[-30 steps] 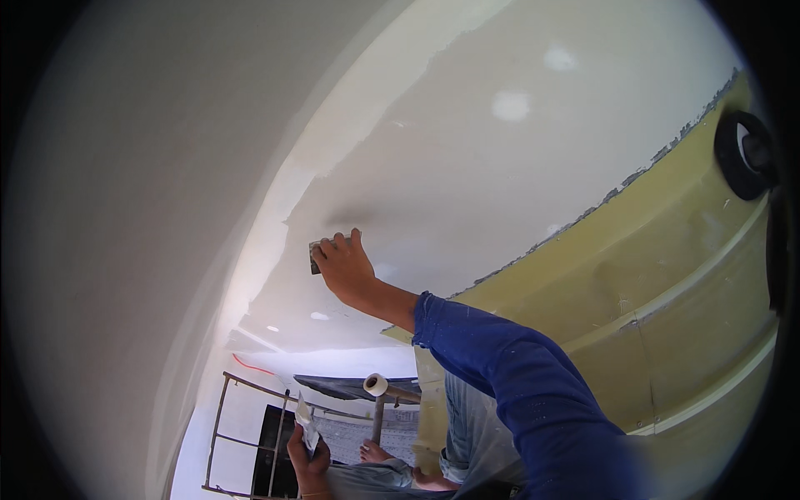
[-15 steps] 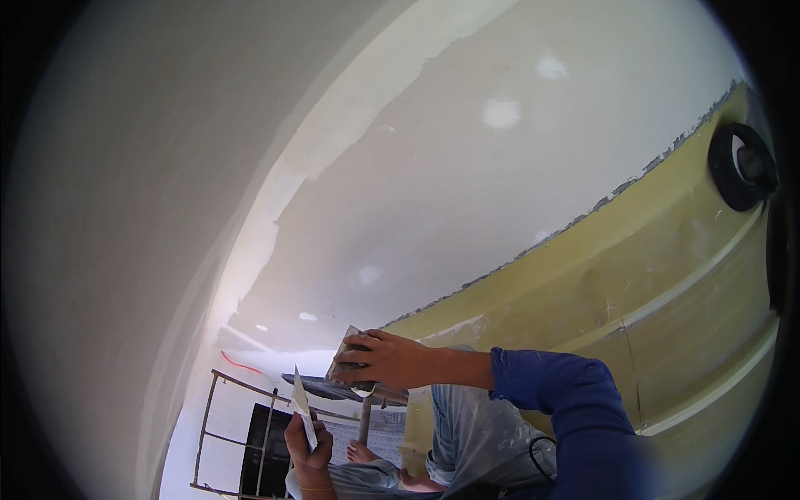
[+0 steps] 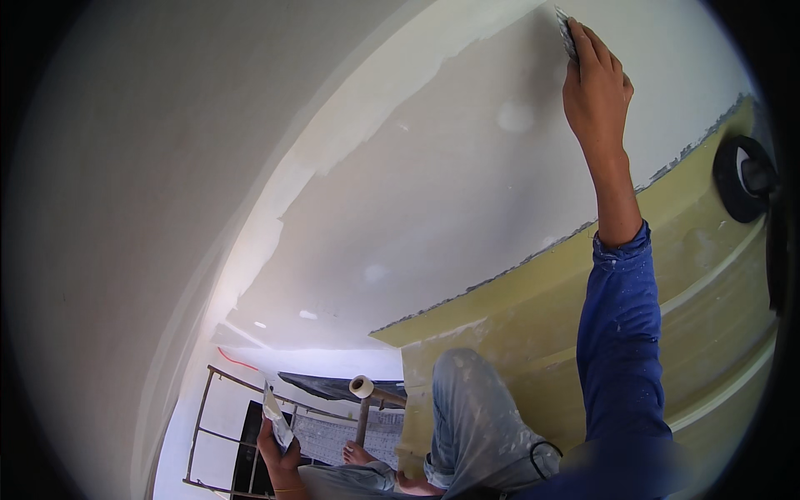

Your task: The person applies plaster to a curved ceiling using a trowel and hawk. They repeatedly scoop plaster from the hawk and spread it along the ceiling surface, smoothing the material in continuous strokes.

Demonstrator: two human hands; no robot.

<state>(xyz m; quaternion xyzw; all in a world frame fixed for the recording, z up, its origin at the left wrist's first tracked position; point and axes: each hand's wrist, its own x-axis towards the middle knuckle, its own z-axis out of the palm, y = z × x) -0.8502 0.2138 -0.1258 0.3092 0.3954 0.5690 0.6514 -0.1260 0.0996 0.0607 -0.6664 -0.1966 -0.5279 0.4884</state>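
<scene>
My right hand point(image 3: 598, 92) is stretched up to the pale plastered surface point(image 3: 433, 167). Its fingers are closed round a flat, putty-smeared scraper point(image 3: 567, 33), seen nearly edge-on, with its tip at or very near the surface; contact is hard to tell. Low on the left, my left hand point(image 3: 279, 454) grips a putty knife point(image 3: 276, 417) with whitish filler on its blade, which points up. A smooth round filler patch point(image 3: 516, 116) lies on the surface left of my right wrist, and a fainter patch point(image 3: 376, 273) sits lower down.
A yellow panelled wall point(image 3: 542, 292) meets the plaster along a rough grey edge. On the right is a round black fixture point(image 3: 742, 179). Metal scaffold rails point(image 3: 204, 417) stand at lower left, beside a pipe with a pale ring-shaped end point(image 3: 361, 387). My bent knee point(image 3: 467, 383) rises below.
My right hand has swung from low in the middle up to the upper right with the scraper. The upper filler patch looks duller and flatter. My left hand has shifted slightly left and down.
</scene>
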